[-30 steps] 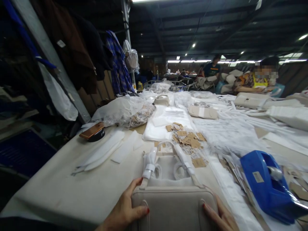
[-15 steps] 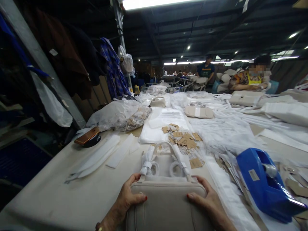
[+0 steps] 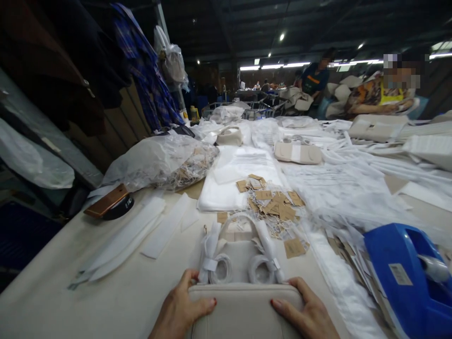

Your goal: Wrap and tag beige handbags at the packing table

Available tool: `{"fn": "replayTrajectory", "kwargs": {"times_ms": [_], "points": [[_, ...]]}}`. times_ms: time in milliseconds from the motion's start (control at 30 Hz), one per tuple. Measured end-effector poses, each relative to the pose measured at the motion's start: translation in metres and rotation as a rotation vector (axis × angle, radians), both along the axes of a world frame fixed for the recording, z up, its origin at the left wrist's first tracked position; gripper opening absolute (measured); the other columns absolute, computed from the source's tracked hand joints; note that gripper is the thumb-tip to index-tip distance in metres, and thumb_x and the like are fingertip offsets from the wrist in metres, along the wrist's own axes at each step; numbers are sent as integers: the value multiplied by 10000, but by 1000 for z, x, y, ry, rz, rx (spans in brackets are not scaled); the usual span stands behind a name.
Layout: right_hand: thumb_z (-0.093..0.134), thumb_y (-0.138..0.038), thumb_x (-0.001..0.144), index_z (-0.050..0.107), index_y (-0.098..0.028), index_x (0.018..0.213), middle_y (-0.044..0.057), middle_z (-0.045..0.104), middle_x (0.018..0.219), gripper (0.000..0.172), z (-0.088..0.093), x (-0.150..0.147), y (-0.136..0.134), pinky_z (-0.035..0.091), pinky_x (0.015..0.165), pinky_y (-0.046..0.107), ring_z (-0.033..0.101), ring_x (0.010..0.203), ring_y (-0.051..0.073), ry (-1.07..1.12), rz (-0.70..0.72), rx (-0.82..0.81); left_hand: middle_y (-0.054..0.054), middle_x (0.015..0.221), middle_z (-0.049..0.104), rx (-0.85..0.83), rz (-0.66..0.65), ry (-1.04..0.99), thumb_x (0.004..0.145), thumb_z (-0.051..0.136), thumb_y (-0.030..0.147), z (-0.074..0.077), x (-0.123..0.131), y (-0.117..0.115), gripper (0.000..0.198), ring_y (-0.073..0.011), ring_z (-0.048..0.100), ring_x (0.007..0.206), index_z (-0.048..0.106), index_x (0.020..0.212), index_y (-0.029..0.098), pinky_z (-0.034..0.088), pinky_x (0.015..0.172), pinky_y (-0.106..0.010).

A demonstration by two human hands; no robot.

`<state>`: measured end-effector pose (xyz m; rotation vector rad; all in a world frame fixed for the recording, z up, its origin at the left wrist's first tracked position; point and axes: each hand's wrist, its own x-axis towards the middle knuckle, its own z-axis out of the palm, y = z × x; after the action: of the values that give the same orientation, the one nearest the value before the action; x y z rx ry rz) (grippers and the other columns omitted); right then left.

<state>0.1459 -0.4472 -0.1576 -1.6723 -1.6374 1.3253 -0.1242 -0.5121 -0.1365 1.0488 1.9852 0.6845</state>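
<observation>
A beige handbag (image 3: 243,308) lies on the table at the bottom middle, its handles (image 3: 240,245) wrapped in white protective film and pointing away from me. My left hand (image 3: 183,308) curls round the bag's left corner, thumb on top. At the right corner, my right hand (image 3: 305,313) grips in the same way. Both hands are closed on the bag.
A blue tape dispenser (image 3: 406,278) stands at the right. Brown paper tags (image 3: 271,202) lie scattered beyond the bag. White foam strips (image 3: 137,235), a phone (image 3: 106,201) and a plastic bag (image 3: 158,162) lie left. Other people (image 3: 384,94) work at the far right.
The view has tilted down and shifted. The bag has slid toward me, and my hands have moved up to its far corners.
</observation>
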Motion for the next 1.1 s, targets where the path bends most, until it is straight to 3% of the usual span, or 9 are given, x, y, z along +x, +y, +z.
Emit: {"fn": "replayTrajectory", "kwargs": {"times_ms": [167, 300, 433, 533, 667, 767, 833, 933, 1100], "points": [[579, -572, 648, 534, -251, 834, -40, 652, 664, 373, 1, -1, -3, 453, 617, 250, 630, 670, 201, -35, -36, 31, -113, 874, 652, -12, -47, 301, 716, 490, 473, 30, 14, 39, 388, -274, 624, 860, 505, 949, 163, 442, 773, -372], [597, -553, 641, 547, -253, 817, -50, 649, 644, 352, 3, -3, -7, 441, 607, 247, 621, 639, 192, 19, -80, 78, -139, 829, 661, -6, -56, 219, 696, 530, 406, 28, 19, 68, 333, -297, 630, 829, 531, 874, 125, 449, 717, -366], [582, -553, 663, 536, -253, 802, -47, 647, 641, 333, 2, -2, -8, 436, 606, 251, 617, 639, 190, 26, -45, 106, -96, 869, 679, 36, -39, 85, 830, 344, 462, 13, 12, 69, 417, -212, 652, 769, 523, 970, 113, 474, 610, -278], [580, -555, 674, 521, -246, 814, -33, 644, 656, 344, 1, -1, -6, 433, 627, 264, 619, 671, 200, -48, -8, 85, -96, 833, 674, 49, -48, 114, 824, 425, 422, 12, 12, 61, 356, -229, 648, 758, 527, 967, 113, 473, 645, -306], [565, -553, 691, 504, -241, 857, -13, 660, 701, 359, 2, 0, -3, 437, 664, 280, 631, 718, 215, -86, 13, 35, -186, 1001, 633, 298, -21, 560, 828, 501, 299, 20, 37, 49, 300, -324, 578, 980, 523, 1045, 92, 421, 835, -452], [573, -546, 690, 503, -235, 873, 3, 674, 744, 368, 2, 0, -3, 438, 686, 284, 636, 762, 223, -97, 41, 14, -145, 1052, 624, 533, -244, 835, 883, 416, 191, 23, 74, 49, 204, -259, 577, 994, 549, 1029, 143, 445, 856, -391], [586, -534, 687, 507, -232, 875, 5, 678, 756, 364, 1, 0, -5, 438, 692, 282, 635, 772, 223, -80, 37, 36, -111, 961, 640, 335, -447, 786, 885, 373, 131, 24, 98, 56, 210, -225, 609, 922, 559, 979, 154, 474, 805, -341], [593, -505, 692, 514, -233, 874, -7, 675, 734, 338, 0, 0, -7, 440, 684, 277, 632, 744, 211, -25, -4, 93, -112, 896, 646, 47, -573, 718, 832, 347, 39, 28, 117, 76, 268, -240, 641, 846, 561, 964, 132, 494, 720, -338], [571, -504, 718, 492, -225, 865, 5, 668, 750, 325, -1, 2, -4, 436, 680, 287, 629, 752, 214, -71, 86, 89, -136, 977, 621, 80, -673, 714, 778, 313, -27, 40, 120, 95, 358, -246, 612, 934, 577, 966, 127, 463, 791, -350]]}}
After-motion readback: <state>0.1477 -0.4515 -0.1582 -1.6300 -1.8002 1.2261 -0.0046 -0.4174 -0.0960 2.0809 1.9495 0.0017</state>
